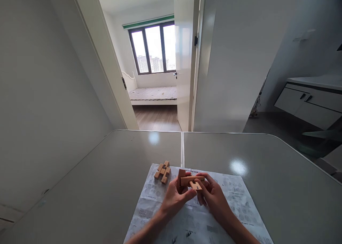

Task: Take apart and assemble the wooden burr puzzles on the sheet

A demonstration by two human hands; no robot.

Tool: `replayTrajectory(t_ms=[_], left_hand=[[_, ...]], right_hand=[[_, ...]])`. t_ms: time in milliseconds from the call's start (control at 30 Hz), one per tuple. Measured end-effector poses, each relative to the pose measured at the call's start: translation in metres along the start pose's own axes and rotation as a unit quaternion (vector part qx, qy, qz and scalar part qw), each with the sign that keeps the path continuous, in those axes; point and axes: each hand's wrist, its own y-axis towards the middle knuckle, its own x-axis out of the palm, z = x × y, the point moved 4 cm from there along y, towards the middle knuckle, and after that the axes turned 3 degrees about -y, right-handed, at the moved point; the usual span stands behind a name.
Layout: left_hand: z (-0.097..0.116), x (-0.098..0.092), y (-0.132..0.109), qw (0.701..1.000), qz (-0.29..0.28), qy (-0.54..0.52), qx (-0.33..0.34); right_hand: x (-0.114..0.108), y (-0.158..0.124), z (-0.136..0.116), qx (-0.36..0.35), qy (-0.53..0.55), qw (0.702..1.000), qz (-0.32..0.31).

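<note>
Both hands are raised over a printed paper sheet (229, 208) and hold notched wooden puzzle pieces (188, 181) that cross one another. My left hand (176, 196) is closed around the left end, where one piece stands upright. My right hand (212, 192) grips the right end, thumb and fingers on a long piece and a shorter one below it; small dark marks show on their ends. Part of the pieces is hidden by my fingers. Beyond my left hand, more wooden puzzle pieces (162, 172) lie together on the sheet's far left corner.
The sheet lies on a grey table (112, 180) with a seam down its middle and a pale raised edge. Walls stand close at left and ahead. Past the table, an open door (184, 58) shows a bed (155, 94) and a window. A white cabinet (307, 98) is at right.
</note>
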Motion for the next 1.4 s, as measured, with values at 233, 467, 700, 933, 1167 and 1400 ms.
replayTrajectory(t_ms=[233,467,700,933,1167,1400], left_hand=[[-0.008,-0.004,0.002,1.0,0.018,0.007,-0.008],[-0.004,-0.002,0.001,1.0,0.022,0.015,-0.008],[-0.003,-0.002,0.001,1.0,0.022,0.011,-0.01],[0.002,0.002,0.0,1.0,0.017,-0.004,-0.025],[-0.002,-0.001,0.002,0.999,0.021,0.019,-0.015],[-0.001,0.001,0.002,0.999,0.031,0.013,0.005]], right_hand=[[-0.001,0.002,0.006,0.004,0.015,1.0,0.005],[-0.001,0.0,0.005,0.008,0.026,1.0,-0.006],[0.0,0.001,0.006,0.009,0.024,1.0,-0.011],[-0.001,-0.001,0.002,0.007,0.006,1.0,-0.005],[-0.003,0.0,0.006,0.018,0.027,0.999,0.003],[-0.005,0.0,0.004,0.022,0.035,0.999,0.013]])
